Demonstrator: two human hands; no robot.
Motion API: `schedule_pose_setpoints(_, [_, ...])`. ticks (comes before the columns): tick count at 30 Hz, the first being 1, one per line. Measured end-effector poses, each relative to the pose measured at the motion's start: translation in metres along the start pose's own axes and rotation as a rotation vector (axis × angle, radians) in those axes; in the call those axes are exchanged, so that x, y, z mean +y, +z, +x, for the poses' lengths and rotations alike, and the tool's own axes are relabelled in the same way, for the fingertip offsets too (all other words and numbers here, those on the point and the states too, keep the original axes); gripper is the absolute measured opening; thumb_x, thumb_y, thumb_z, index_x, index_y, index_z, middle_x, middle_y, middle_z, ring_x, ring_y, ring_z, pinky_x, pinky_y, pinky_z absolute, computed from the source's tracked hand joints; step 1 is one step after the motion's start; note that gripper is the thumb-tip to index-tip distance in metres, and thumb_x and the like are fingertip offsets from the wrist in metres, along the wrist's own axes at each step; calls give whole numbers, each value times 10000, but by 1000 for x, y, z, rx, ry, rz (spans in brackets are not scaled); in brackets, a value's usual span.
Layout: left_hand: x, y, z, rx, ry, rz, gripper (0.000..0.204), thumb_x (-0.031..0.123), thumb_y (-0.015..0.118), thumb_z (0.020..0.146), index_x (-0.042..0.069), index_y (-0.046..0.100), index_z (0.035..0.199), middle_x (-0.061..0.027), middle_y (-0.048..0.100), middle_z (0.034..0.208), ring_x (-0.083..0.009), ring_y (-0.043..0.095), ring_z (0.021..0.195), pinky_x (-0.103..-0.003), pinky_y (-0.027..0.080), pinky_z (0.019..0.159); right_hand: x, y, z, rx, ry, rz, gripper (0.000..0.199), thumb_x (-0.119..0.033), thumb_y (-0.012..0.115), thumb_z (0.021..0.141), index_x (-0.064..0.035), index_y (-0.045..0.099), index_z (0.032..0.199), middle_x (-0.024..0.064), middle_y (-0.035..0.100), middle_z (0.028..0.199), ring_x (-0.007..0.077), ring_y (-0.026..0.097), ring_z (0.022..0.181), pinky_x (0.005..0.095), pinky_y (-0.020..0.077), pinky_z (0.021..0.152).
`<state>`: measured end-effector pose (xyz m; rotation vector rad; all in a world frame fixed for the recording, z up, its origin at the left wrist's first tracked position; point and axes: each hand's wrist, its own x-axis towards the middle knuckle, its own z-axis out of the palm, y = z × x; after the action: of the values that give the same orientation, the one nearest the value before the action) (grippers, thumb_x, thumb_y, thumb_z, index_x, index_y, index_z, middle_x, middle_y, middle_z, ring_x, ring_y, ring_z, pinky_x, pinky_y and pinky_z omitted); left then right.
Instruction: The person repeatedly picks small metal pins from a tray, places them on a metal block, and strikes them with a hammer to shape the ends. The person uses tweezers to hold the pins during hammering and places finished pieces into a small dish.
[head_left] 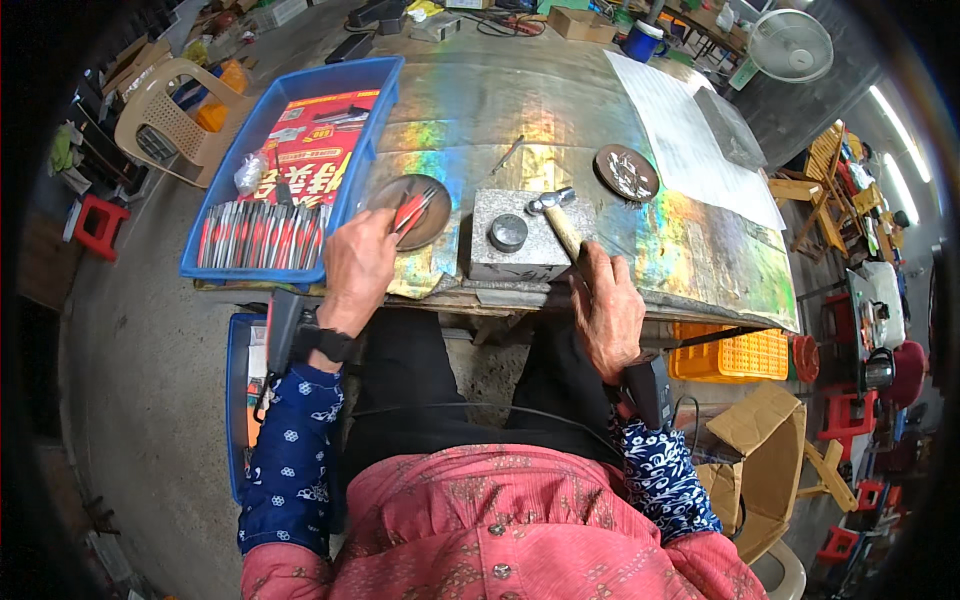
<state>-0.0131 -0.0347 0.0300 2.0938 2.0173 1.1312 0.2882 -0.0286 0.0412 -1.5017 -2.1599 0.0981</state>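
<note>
My left hand (pixel 360 262) is closed on a slim red-and-silver pointed tool (pixel 411 212), its tips raised over a round brown dish (pixel 437 222). The tool's exact kind is too small to tell. My right hand (pixel 608 310) grips the wooden handle of a hammer (pixel 566 232). The hammer's head lies over the top of a grey metal block (pixel 545 262) at the table's near edge. A short dark round cylinder (pixel 507 233) stands on that block, left of the hammer. Similar red-and-silver tools (pixel 262 236) stand in a row in the blue tray (pixel 352 178) at the left.
A second round dish (pixel 601 172) with small silvery pieces sits right of the block. A thin metal rod (pixel 509 153) lies behind it. White sheeting (pixel 690 140) covers the table's right side. Below are a yellow crate (pixel 735 352) and a cardboard box (pixel 765 465).
</note>
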Motion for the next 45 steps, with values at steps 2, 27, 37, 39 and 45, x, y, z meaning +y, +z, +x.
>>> schedule_pose_setpoints(2, [-3, 8, 0, -9, 44, 161, 175, 70, 633, 819, 22, 639, 988, -163, 631, 892, -386, 624, 744, -447, 498, 633, -1, -1, 0, -19, 12, -11, 515, -124, 656, 845, -99, 456, 1319, 189, 515, 1030, 398, 598, 844, 475, 499, 681])
schedule_pose_setpoints(27, [-77, -80, 2, 152, -209, 515, 122, 102, 644, 840, 98, 710, 942, -119, 678, 920, -333, 657, 801, -413, 518, 694, -7, -12, 4, 5, -24, -38, 456, -119, 674, 848, -80, 523, 1276, 190, 515, 1019, 391, 570, 895, 445, 478, 734])
schedule_pose_setpoints(37, [-145, -95, -6, 6, -435, 683, 156, 158, 680, 746, 46, 708, 850, -222, 677, 836, -403, 666, 814, -479, 527, 691, -9, -18, 12, 10, -9, -89, 402, -145, 667, 862, -59, 555, 1238, 188, 526, 1027, 380, 572, 892, 437, 479, 752])
schedule_pose_setpoints(39, [-147, -90, -3, 0, -426, 727, 144, 138, 658, 750, 35, 705, 839, -230, 674, 824, -409, 667, 796, -489, 528, 673, -8, -19, 12, 26, -2, -95, 397, -143, 667, 860, -57, 558, 1232, 189, 527, 1021, 380, 573, 892, 438, 479, 750])
schedule_pose_setpoints(45, [-156, -85, -4, -60, -494, 841, 143, 158, 631, 788, 50, 705, 845, -205, 688, 875, -400, 674, 849, -486, 543, 699, 0, -21, 11, 87, -24, -62, 324, -147, 680, 837, -73, 604, 1144, 154, 548, 960, 354, 575, 864, 431, 481, 736])
